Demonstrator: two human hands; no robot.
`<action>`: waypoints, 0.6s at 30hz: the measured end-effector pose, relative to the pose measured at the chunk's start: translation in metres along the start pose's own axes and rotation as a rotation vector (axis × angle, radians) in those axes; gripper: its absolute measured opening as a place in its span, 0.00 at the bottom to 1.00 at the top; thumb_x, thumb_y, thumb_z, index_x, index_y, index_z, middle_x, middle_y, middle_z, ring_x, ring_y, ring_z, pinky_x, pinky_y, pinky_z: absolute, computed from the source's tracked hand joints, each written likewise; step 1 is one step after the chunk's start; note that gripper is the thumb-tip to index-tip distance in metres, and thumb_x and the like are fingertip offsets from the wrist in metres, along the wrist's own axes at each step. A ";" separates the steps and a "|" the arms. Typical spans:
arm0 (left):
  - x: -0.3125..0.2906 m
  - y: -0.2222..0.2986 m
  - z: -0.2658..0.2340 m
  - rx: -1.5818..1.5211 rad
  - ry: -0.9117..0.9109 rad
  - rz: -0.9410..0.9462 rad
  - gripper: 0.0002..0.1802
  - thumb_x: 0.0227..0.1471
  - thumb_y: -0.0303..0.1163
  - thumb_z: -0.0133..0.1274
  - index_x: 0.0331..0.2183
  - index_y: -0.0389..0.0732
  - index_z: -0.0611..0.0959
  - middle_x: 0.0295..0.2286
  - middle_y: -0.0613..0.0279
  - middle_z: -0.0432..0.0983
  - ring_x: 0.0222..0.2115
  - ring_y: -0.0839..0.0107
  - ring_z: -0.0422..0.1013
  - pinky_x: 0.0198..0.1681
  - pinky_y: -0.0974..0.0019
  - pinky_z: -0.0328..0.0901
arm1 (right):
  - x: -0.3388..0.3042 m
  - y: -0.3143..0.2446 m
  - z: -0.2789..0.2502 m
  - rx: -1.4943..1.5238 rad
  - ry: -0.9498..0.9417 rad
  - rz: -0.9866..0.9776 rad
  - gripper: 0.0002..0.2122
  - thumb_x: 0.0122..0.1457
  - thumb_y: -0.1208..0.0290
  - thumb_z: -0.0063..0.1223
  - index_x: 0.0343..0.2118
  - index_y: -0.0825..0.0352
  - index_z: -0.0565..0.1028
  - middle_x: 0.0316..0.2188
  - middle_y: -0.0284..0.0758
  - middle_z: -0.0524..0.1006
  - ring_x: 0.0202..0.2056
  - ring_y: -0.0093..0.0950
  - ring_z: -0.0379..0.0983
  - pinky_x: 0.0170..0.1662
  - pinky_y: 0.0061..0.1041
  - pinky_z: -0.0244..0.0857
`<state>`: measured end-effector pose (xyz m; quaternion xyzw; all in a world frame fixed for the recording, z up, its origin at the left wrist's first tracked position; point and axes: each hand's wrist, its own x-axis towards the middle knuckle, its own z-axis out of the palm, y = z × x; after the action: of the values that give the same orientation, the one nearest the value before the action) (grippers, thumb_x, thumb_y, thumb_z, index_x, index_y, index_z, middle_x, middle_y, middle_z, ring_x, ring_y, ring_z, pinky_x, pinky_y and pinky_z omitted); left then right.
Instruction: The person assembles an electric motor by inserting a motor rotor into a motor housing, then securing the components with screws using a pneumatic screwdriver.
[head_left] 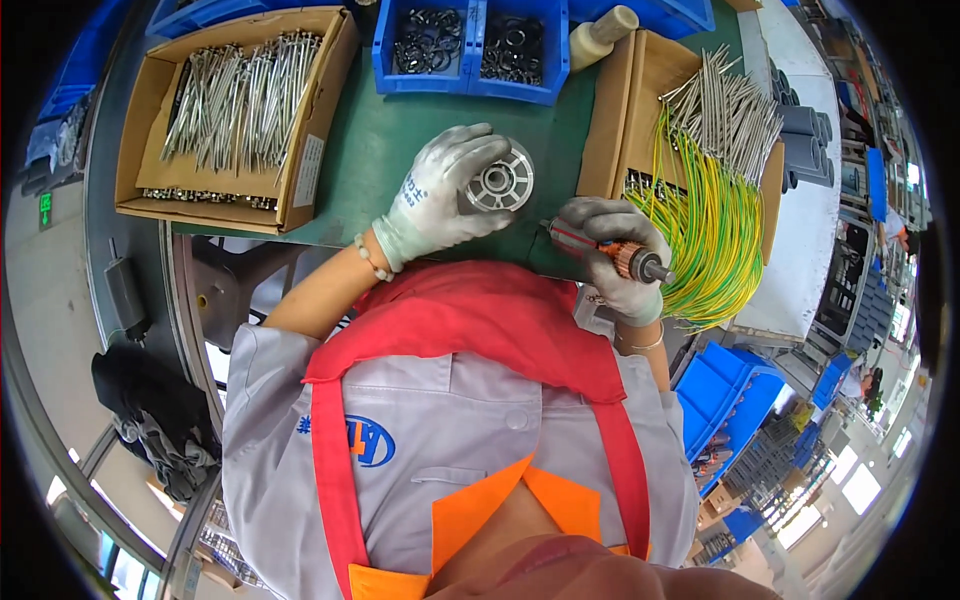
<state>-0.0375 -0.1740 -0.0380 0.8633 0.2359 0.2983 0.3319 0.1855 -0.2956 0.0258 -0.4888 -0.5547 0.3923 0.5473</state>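
My left hand, in a pale work glove, grips a round silver metal part from its left side. The part looks like a spoked motor end cover with a hub in its middle, and it is over the green tabletop. My right hand, gloved too, is closed around a motor armature near the table's front edge. Copper windings and a metal shaft end stick out of the fist to the right. A reddish-grey section of it shows at the left of the fingers.
Left on the green table, a cardboard box holds long metal screws. Blue bins of dark rings stand at the back, beside a pale bottle. On the right, another cardboard box holds metal rods and yellow-green wires.
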 end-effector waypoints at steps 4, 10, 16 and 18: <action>-0.006 -0.002 0.007 -0.083 0.098 -0.049 0.40 0.38 0.42 0.68 0.52 0.35 0.74 0.52 0.48 0.72 0.57 0.48 0.64 0.62 0.49 0.57 | -0.004 0.013 0.001 0.040 0.041 -0.142 0.12 0.43 0.91 0.56 0.32 0.70 0.74 0.32 0.44 0.78 0.38 0.39 0.79 0.42 0.33 0.73; 0.003 -0.009 0.004 -0.142 0.060 -0.022 0.39 0.37 0.37 0.66 0.52 0.34 0.74 0.53 0.47 0.71 0.57 0.46 0.64 0.61 0.50 0.59 | 0.022 -0.026 0.011 0.080 0.109 -0.101 0.11 0.42 0.91 0.48 0.29 0.72 0.73 0.26 0.44 0.77 0.30 0.36 0.78 0.37 0.35 0.74; -0.002 -0.011 0.009 -0.172 0.075 -0.035 0.40 0.37 0.35 0.66 0.54 0.36 0.73 0.53 0.48 0.71 0.58 0.48 0.63 0.61 0.51 0.59 | 0.074 -0.032 0.030 0.386 -0.211 -0.529 0.10 0.35 0.90 0.44 0.24 0.74 0.70 0.18 0.42 0.72 0.20 0.37 0.72 0.28 0.36 0.71; -0.001 -0.010 0.009 -0.159 0.114 -0.036 0.39 0.36 0.36 0.66 0.52 0.35 0.74 0.50 0.46 0.73 0.56 0.46 0.65 0.59 0.51 0.61 | 0.072 -0.019 0.039 0.145 -0.092 -0.329 0.08 0.43 0.87 0.57 0.28 0.73 0.73 0.27 0.42 0.77 0.29 0.33 0.77 0.35 0.29 0.72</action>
<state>-0.0344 -0.1721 -0.0515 0.8112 0.2456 0.3589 0.3909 0.1504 -0.2255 0.0565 -0.3321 -0.6218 0.3584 0.6121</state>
